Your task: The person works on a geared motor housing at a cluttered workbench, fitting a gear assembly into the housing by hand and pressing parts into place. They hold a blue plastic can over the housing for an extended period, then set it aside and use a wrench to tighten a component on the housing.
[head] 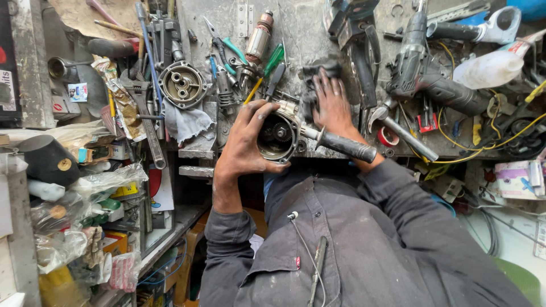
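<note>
Head view: left hand (pixel 245 142) clamped on gear housing (pixel 277 136); right hand (pixel 334 105) lay flat, fingers apart, on dark rag (pixel 316 74), worktop (pixel 301 34).

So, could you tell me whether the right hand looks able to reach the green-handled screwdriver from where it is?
Probably yes: the right hand rests on a dark rag, and the green-handled screwdriver lies uncovered just beside it.
</note>
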### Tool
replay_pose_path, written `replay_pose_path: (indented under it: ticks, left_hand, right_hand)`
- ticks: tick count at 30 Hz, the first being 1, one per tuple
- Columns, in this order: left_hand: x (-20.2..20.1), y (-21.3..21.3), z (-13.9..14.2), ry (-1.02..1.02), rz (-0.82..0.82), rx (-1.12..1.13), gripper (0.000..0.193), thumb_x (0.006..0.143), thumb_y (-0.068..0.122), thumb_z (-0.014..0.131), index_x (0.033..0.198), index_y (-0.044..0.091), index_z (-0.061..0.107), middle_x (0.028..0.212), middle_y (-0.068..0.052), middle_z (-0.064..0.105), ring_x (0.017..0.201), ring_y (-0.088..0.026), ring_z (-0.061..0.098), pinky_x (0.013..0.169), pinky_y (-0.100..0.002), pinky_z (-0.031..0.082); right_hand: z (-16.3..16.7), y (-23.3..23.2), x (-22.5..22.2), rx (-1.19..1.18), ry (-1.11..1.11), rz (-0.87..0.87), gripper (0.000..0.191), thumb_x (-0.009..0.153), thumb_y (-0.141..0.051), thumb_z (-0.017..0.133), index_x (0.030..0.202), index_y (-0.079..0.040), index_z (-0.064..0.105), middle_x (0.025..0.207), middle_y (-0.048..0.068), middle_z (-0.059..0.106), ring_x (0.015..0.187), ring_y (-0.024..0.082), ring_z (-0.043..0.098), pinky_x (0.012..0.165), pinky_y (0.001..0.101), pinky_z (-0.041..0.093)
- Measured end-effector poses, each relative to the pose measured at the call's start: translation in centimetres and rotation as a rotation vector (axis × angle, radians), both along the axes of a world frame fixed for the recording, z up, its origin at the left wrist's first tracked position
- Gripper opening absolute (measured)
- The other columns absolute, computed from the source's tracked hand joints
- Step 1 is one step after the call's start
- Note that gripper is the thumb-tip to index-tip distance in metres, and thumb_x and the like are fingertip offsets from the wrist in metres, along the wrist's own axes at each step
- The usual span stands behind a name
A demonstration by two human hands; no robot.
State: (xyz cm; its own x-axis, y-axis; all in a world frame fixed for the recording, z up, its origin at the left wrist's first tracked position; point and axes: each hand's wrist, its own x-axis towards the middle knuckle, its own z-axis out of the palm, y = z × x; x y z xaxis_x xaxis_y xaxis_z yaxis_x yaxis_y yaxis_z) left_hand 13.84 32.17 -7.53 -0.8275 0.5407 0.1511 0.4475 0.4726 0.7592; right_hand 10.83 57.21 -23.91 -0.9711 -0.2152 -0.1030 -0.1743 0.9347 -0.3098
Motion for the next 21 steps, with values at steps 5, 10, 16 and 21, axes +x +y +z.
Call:
replay_pose_path:
  ticks: [5, 10, 16, 21]
  left_hand:
    - [0.3, 0.3, 0.3, 0.007, 0.006, -0.054, 0.113, 0.046, 0.035, 0.098, 0.145, 0.010, 0.051, 0.139, -0.014, 0.051, 0.132, -0.037, 0.052, 0.112, -0.046, 0.045]
    - [0.5, -0.4, -0.2, 0.001, -0.005, -0.015, 0.112, 0.047, 0.034, 0.099, 0.145, 0.010, 0.050, 0.141, -0.015, 0.051, 0.133, -0.038, 0.052, 0.113, -0.046, 0.045]
    - [0.3, -1.0, -0.1, -0.011, -0.006, 0.019, 0.111, 0.047, 0.034, 0.099, 0.144, 0.010, 0.051, 0.140, -0.015, 0.051, 0.134, -0.038, 0.052, 0.113, -0.046, 0.046]
    - [0.4, -0.9, 0.0, 0.014, 0.007, -0.026, 0.113, 0.046, 0.037, 0.099, 0.144, 0.009, 0.049, 0.140, -0.016, 0.051, 0.132, -0.039, 0.051, 0.112, -0.048, 0.044]
  right_hand:
    - [0.2, 0.7, 1.4, -0.116, -0.104, -0.339, 0.097, 0.096, -0.035, 0.062, 0.167, -0.003, 0.006, 0.171, 0.022, 0.003, 0.154, 0.052, 0.015, 0.122, 0.0596, 0.021]
    - [-0.8, -0.3, -2.0, -0.154, -0.121, -0.434, 0.075, 0.107, -0.041, 0.053, 0.165, -0.005, 0.021, 0.172, 0.021, 0.006, 0.150, 0.053, 0.023, 0.124, 0.0606, 0.022]
    - [-0.7, 0.3, 1.4, -0.076, 0.064, 0.025, 0.076, 0.096, -0.028, 0.060, 0.162, -0.002, 0.032, 0.175, 0.017, 0.014, 0.149, 0.051, 0.027, 0.127, 0.0573, 0.018]
    - [0.5, -0.4, 0.3, -0.150, 0.144, -0.027, 0.083, 0.094, -0.027, 0.065, 0.165, -0.003, 0.029, 0.171, 0.017, 0.019, 0.149, 0.050, 0.030, 0.126, 0.0554, 0.017]
